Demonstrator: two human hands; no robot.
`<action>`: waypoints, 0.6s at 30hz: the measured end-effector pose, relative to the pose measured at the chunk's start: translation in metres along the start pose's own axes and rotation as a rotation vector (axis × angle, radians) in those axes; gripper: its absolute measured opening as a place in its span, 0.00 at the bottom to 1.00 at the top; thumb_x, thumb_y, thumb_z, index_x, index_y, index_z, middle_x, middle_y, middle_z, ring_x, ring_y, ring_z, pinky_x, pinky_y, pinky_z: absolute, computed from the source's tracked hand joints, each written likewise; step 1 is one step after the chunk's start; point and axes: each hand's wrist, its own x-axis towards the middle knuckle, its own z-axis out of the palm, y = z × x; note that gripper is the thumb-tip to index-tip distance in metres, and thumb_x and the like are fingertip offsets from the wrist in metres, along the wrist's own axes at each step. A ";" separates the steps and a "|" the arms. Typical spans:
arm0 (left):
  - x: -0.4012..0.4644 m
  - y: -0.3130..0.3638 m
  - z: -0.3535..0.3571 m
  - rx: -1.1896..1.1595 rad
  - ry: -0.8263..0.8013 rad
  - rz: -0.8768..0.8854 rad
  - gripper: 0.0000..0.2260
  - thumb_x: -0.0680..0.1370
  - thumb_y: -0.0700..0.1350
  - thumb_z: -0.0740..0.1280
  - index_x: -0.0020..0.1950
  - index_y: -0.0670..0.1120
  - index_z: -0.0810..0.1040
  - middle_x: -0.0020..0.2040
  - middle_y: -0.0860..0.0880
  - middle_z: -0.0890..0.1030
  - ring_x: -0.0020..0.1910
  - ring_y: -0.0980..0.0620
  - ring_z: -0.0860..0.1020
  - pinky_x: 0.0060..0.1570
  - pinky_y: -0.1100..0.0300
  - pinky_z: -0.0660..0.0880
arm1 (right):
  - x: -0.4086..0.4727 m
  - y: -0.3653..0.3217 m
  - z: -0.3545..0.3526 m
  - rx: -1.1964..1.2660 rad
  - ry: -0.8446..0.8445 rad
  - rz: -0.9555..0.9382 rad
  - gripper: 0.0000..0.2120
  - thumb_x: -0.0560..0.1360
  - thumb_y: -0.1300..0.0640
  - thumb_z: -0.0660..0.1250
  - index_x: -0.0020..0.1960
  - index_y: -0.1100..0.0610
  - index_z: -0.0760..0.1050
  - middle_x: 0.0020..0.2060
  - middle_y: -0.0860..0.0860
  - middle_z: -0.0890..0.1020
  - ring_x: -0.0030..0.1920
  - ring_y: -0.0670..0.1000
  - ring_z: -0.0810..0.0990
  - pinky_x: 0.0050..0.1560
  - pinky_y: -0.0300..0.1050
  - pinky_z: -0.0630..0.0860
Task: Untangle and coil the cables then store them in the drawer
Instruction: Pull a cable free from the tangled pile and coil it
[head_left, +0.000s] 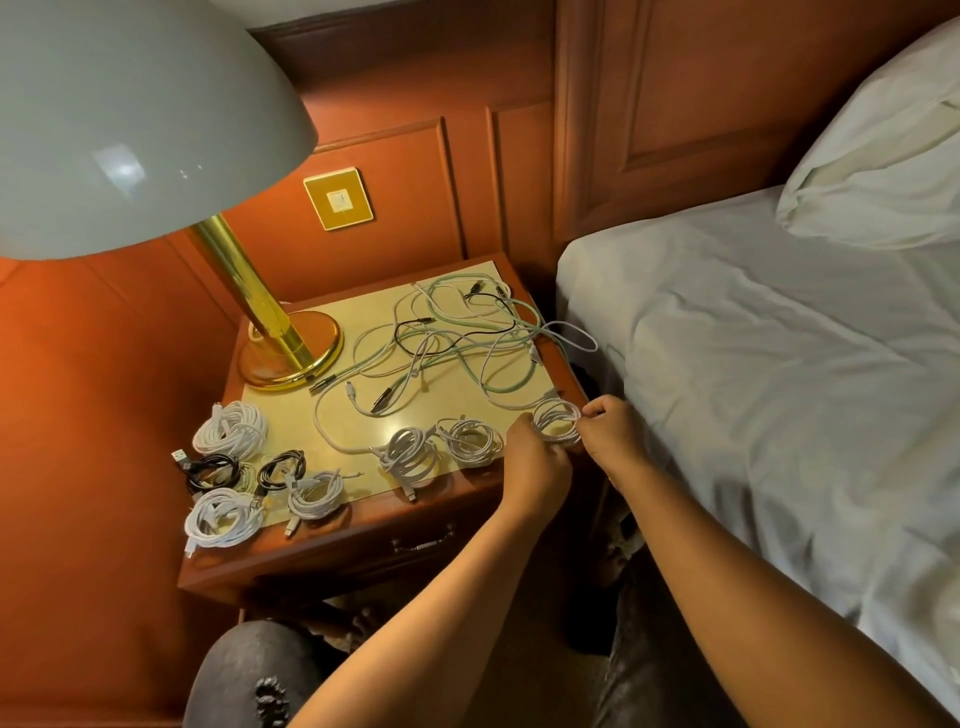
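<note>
Between my hands at the nightstand's front right corner is a small white cable coil (557, 422). My left hand (535, 457) grips its left side and my right hand (613, 428) pinches its right side. A tangle of white, pale green and black cables (457, 338) lies loose on the nightstand top (374, 312) behind. Several finished coils sit along the front: white coils (470, 440) (410, 454) (314, 493) (223, 517) (231, 428) and black coils (213, 470) (280, 467). The drawer (423, 543) below is closed, its metal handle showing.
A brass lamp (283, 348) with a wide pale shade (130, 114) stands at the nightstand's back left. A bed with a white sheet (779, 364) and pillow (883, 156) lies close on the right. Wood panelling with a switch plate (338, 198) is behind. My knees are below.
</note>
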 end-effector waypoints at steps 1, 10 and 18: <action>-0.001 0.000 0.001 -0.005 -0.006 0.002 0.20 0.76 0.35 0.60 0.69 0.40 0.67 0.64 0.41 0.74 0.63 0.44 0.73 0.61 0.56 0.71 | 0.000 -0.001 -0.001 -0.036 -0.013 -0.013 0.06 0.75 0.61 0.65 0.51 0.58 0.77 0.46 0.55 0.81 0.44 0.54 0.78 0.42 0.45 0.75; -0.003 -0.004 -0.008 0.028 -0.059 0.022 0.20 0.78 0.35 0.58 0.71 0.41 0.65 0.66 0.41 0.74 0.61 0.46 0.75 0.53 0.62 0.70 | -0.007 -0.006 -0.007 -0.205 -0.054 -0.085 0.11 0.76 0.60 0.64 0.56 0.61 0.77 0.54 0.58 0.81 0.48 0.56 0.77 0.44 0.43 0.72; 0.022 -0.001 -0.078 0.022 0.068 0.164 0.17 0.81 0.37 0.59 0.69 0.43 0.70 0.67 0.45 0.76 0.52 0.56 0.76 0.40 0.76 0.70 | -0.006 -0.050 -0.013 -0.210 0.027 -0.259 0.08 0.78 0.60 0.61 0.53 0.60 0.78 0.51 0.57 0.81 0.47 0.53 0.77 0.48 0.48 0.77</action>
